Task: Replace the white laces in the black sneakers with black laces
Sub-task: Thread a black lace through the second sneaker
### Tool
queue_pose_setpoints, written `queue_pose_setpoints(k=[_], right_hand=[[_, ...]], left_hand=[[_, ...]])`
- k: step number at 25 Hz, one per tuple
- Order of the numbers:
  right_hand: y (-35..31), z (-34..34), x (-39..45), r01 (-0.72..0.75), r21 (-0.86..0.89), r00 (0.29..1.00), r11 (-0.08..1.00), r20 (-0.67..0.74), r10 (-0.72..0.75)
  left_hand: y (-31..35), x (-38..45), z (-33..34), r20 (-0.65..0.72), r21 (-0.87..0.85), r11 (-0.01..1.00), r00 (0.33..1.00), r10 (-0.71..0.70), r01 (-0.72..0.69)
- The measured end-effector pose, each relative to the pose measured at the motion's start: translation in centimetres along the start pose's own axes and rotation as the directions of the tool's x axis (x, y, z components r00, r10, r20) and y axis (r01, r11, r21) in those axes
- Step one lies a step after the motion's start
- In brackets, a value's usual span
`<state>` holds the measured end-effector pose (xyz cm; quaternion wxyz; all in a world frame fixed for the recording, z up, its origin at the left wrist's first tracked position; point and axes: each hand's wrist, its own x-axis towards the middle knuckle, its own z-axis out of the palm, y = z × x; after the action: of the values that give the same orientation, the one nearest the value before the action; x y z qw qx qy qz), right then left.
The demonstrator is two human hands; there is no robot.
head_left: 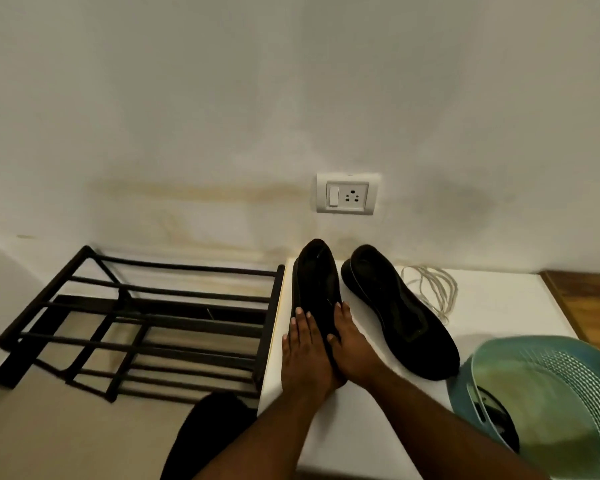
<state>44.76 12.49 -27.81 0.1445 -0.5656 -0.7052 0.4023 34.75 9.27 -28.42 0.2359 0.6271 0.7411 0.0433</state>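
Observation:
Two black sneakers lie on a white tabletop (499,306) by the wall, heels toward the wall. Both hands are on the left sneaker (316,275). My left hand (302,351) lies flat along its left side, fingers straight. Against its right side rests my right hand (352,351), also with straight fingers. The right sneaker (399,313) lies apart, angled to the right, untouched. A bundle of white laces (430,289) sits loose on the tabletop to its right. The sneakers are too dark to show any lacing.
A black metal shoe rack (146,317) stands left of the tabletop. A green plastic basket (551,396) at the bottom right holds something dark. A wall socket (347,194) is above the sneakers. A wooden surface (582,299) borders the right edge.

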Motion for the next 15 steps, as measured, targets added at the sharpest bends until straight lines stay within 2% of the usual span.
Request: queue_pose_setpoints(k=[4, 6, 7, 9, 10, 11, 13, 14, 15], right_hand=[[-0.6, -2.0, 2.8, -0.008, -0.132, 0.991, 0.991, 0.133, 0.025], [-0.2, -2.7, 2.5, 0.008, -0.107, 0.993, 0.994, 0.120, 0.005], [0.2, -3.1, 2.1, 0.025, -0.076, 0.998, 0.997, 0.054, -0.021], [0.8, -4.3, 0.8, 0.033, -0.002, 0.981, 0.999, -0.192, -0.033], [1.1, -5.1, 0.0, 0.032, 0.047, 0.947, 0.998, -0.320, -0.016], [1.6, -5.8, -0.8, 0.034, 0.081, 0.902, 0.996, -0.432, 0.005], [3.3, -7.0, -1.8, -0.048, 0.016, 0.833, 0.999, -0.551, 0.049], [4.2, -7.4, -2.1, -0.158, -0.062, 0.844, 0.986, -0.527, 0.102], [4.9, -7.7, -2.5, -0.269, -0.140, 0.880, 0.953, -0.438, 0.184]], left_hand=[[-0.5, 3.4, -0.4, 0.038, -0.026, 0.999, 0.999, 0.025, -0.024], [-0.6, 3.3, -0.2, 0.016, -0.017, 1.000, 1.000, 0.025, -0.024], [-0.6, 3.0, 0.0, -0.038, -0.016, 1.000, 0.999, 0.011, -0.012], [0.5, 1.6, 0.2, -0.248, -0.012, 1.000, 0.969, 0.018, -0.021], [1.4, 0.5, 0.3, -0.339, -0.030, 0.998, 0.939, 0.050, -0.063], [2.6, -0.6, 0.7, -0.374, -0.049, 0.991, 0.922, 0.099, -0.126], [5.4, -2.7, 1.6, -0.248, -0.147, 0.968, 0.955, 0.165, -0.205], [6.5, -3.1, 1.9, -0.146, -0.192, 0.963, 0.976, 0.161, -0.187], [7.3, -2.8, 2.2, -0.074, -0.223, 0.964, 0.988, 0.134, -0.147]])
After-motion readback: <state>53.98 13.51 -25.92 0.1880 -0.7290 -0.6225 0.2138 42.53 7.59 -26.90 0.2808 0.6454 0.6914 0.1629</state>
